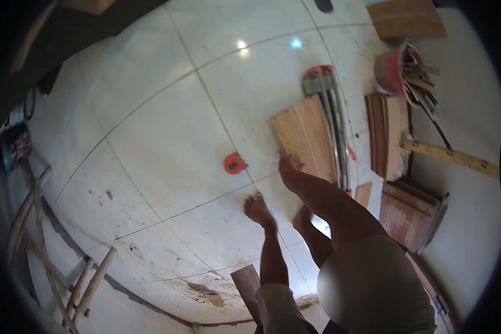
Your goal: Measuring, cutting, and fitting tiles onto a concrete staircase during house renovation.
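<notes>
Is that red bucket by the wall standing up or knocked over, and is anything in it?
The red bucket lies tipped on its side, mouth toward the wall, holding tools whose handles stick out of its mouth onto the floor.

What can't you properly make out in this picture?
Head view:
- The right hand on the light wooden plank: too small to tell whether its fingers grip or lie flat.
- The left hand: nowhere in the frame.
- The orange plastic bucket: its tools are too small and distorted near the rim to name.
</notes>
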Available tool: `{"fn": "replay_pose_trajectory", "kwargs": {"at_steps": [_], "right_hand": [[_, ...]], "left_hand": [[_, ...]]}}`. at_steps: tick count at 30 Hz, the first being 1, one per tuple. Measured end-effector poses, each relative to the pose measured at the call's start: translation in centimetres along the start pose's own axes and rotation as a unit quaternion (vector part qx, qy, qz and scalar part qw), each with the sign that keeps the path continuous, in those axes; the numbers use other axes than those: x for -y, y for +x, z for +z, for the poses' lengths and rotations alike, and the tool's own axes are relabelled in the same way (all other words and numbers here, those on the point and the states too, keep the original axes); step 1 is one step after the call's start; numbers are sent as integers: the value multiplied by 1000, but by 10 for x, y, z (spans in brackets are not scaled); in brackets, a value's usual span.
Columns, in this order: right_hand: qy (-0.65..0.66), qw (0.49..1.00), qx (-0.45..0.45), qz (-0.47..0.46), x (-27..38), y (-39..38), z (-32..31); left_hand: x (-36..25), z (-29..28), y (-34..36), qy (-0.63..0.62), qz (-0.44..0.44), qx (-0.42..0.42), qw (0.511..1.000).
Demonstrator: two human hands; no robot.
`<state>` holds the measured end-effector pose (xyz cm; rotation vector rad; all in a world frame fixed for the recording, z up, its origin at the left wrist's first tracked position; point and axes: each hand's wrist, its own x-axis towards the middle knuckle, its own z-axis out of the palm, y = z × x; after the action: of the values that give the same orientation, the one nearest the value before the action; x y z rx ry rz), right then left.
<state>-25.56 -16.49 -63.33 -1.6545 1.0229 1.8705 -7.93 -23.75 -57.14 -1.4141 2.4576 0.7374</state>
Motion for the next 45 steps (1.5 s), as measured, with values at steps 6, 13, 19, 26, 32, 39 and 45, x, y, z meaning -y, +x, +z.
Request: {"fn": "replay_pose_trajectory", "kwargs": {"at_steps": [6,13,19,26,32,39,45], "right_hand": [[-110,989,14,-97,9,-22,1],[-100,987,-27,-123,12,-64,9],[71,979,-125,-143,-21,-118,-23],[433,837,-291,-167,-118,-248,-36],[562,726,-385,-91,-142,-340,18],[669,619,-399,100,-40,-408,112],[881,293,-265,259,54,-478,176]], "left_hand": [[-9,-16,5,81,-49,61,994],[-10,-27,6,25,-72,80,994],[-6,-22,5,98,-1,12,995],[-11,-37,1,218,110,52,968],[-55,-77,-8,236,108,42,965],[-22,-236,-133,192,168,237,937],[61,-413,-225,221,117,350,903]]}}
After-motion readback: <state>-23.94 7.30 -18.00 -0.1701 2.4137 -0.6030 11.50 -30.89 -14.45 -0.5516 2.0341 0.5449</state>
